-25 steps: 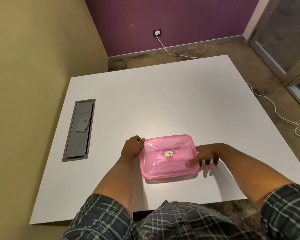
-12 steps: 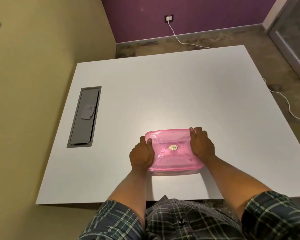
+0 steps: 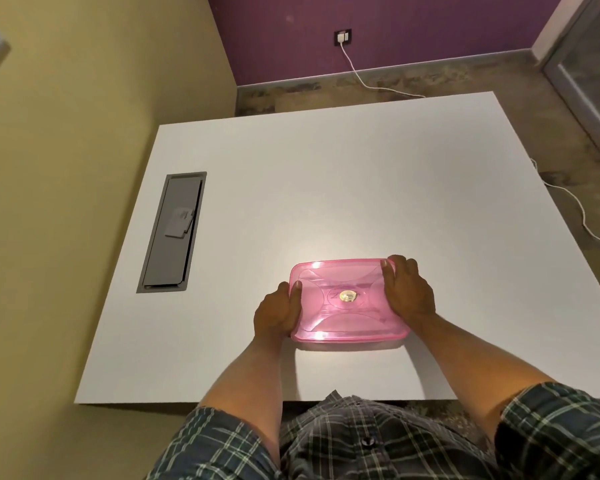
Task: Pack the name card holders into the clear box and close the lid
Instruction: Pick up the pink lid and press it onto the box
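A clear box with a pink see-through lid (image 3: 343,299) rests on the white table (image 3: 326,188), near its front edge. The lid lies flat on top and carries a small gold sticker at its middle. My left hand (image 3: 278,313) grips the box's left side, thumb on the lid's edge. My right hand (image 3: 407,292) lies over the lid's right end with the fingers curled around the far right corner. No name card holders show; whatever is inside the box is hidden by the lid.
A grey cable hatch (image 3: 174,233) is set into the table at the left. A yellow wall runs along the left side. A white cable (image 3: 364,77) trails from a wall socket across the floor beyond the table.
A second ago my right hand rested at the box's front right corner and my left touched its left end. Both hands have since closed onto the lid's two ends and stayed there.
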`<state>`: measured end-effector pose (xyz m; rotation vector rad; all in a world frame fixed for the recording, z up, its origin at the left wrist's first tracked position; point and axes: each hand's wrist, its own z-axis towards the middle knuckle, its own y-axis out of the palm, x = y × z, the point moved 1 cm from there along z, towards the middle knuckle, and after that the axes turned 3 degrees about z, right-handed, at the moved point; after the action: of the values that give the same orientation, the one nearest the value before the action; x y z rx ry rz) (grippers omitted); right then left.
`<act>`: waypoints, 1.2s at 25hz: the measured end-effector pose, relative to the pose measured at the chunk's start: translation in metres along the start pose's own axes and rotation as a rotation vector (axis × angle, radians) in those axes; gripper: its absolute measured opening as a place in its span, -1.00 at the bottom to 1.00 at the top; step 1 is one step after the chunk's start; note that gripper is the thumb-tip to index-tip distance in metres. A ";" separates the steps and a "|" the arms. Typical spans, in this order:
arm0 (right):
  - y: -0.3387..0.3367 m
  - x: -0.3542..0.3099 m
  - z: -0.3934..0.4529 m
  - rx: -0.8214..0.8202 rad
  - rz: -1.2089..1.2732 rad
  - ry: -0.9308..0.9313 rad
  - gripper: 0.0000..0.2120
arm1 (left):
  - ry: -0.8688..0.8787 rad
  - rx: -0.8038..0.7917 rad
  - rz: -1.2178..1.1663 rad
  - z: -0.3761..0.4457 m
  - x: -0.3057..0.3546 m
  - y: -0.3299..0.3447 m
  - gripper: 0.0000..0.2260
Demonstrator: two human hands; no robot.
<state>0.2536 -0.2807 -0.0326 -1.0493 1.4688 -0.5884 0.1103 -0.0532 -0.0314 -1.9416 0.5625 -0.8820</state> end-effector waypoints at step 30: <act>-0.009 -0.006 0.029 -0.323 0.386 0.047 -0.63 | -0.201 0.056 -0.388 0.027 0.034 -0.017 -0.56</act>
<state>0.2832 -0.2733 -0.0279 -0.9616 1.7902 -0.1017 0.1531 -0.0533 -0.0134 -2.0930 0.0403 -0.9114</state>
